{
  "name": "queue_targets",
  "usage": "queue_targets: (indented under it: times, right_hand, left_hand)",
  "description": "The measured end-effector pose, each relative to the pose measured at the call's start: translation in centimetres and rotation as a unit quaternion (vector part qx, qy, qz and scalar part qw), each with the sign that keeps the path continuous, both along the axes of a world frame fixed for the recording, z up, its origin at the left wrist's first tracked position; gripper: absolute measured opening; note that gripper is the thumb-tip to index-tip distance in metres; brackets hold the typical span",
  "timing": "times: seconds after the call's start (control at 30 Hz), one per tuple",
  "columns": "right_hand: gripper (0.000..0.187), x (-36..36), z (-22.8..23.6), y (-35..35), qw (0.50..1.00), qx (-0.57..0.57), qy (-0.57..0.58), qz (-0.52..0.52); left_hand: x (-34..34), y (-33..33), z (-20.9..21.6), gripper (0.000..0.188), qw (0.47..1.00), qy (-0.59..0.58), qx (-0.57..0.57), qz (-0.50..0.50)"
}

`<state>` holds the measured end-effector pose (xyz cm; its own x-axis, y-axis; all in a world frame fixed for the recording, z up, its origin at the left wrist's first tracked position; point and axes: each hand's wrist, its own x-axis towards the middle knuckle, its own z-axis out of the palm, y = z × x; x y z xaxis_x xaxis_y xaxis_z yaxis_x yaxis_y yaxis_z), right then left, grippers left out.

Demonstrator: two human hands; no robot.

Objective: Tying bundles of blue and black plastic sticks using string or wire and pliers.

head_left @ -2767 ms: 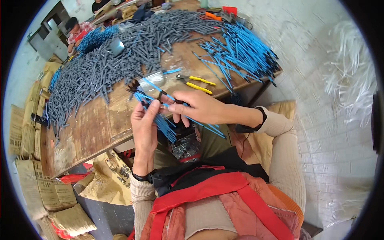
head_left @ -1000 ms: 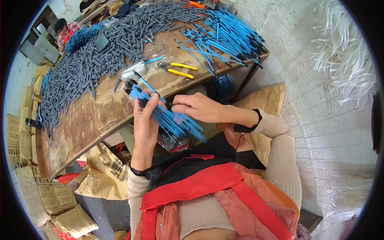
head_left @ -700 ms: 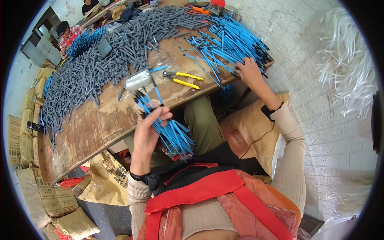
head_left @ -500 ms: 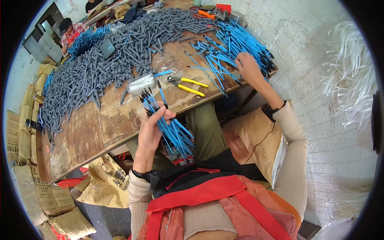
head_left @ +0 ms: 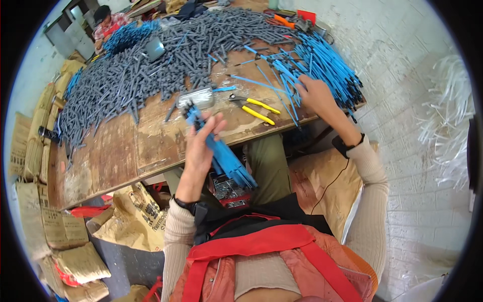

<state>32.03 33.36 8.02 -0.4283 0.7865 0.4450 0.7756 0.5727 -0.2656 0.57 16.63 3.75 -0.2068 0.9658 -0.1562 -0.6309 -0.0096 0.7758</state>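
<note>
In my left hand (head_left: 202, 143), closed just off the table's front edge, is a bundle of thin blue rods (head_left: 229, 160). The bundle slants, its black-tipped upper end toward the table and its lower end over my lap. At the right end of the table, my right hand (head_left: 320, 99) has its fingers closed on a few blue rods (head_left: 278, 65) that point up and left. Beside it lies a large pile of blue rods with black tips (head_left: 336, 68). Pliers with yellow handles (head_left: 255, 108) rest between my hands.
Grey tube-shaped parts (head_left: 166, 65) are heaped across the wooden table (head_left: 115, 158). A clear plastic box (head_left: 197, 97) sits near my left hand. Another person (head_left: 106, 26) is at the far left. Paper sacks (head_left: 63, 221) stack at left; white strands (head_left: 448, 121) hang on the right wall.
The view has shifted, moving the table slightly right. The left bundle, earlier fanned with one rod standing apart, is now drawn together. My right hand has closed on rods from the pile.
</note>
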Motion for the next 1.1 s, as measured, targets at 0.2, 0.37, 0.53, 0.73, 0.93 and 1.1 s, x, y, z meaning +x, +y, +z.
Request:
queue_targets:
  times: [0.2,0.37,0.53,0.73,0.93,1.1]
  right_hand:
    - [0.017,-5.9,-2.2,-10.5,0.989,0.048,0.083,0.109]
    - [0.021,-7.7,-5.0,-16.7,0.985,0.017,0.101,0.137]
    - [0.021,-7.8,-5.2,-19.3,0.989,0.043,0.059,0.131]
    - [0.022,-6.4,-5.7,-19.6,0.975,0.047,0.016,0.216]
    - [0.015,-4.2,-1.4,-8.3,0.989,-0.001,-0.095,0.117]
    - [0.019,-5.2,-5.6,11.1,0.982,0.177,-0.068,-0.014]
  left_hand:
    - [3.1,0.9,0.8,0.049,0.995,-0.020,0.059,0.073]
    - [1.9,0.3,0.8,0.051,0.993,0.034,0.053,0.099]
    - [2.4,-0.4,0.6,0.032,0.991,0.038,0.061,0.112]
    - [0.3,-2.5,-0.4,0.015,0.996,0.041,0.040,0.069]
    - [-1.6,-5.8,3.0,0.015,0.997,0.033,0.010,-0.075]
    - [-2.8,-3.1,2.2,0.014,0.989,0.031,-0.040,-0.136]
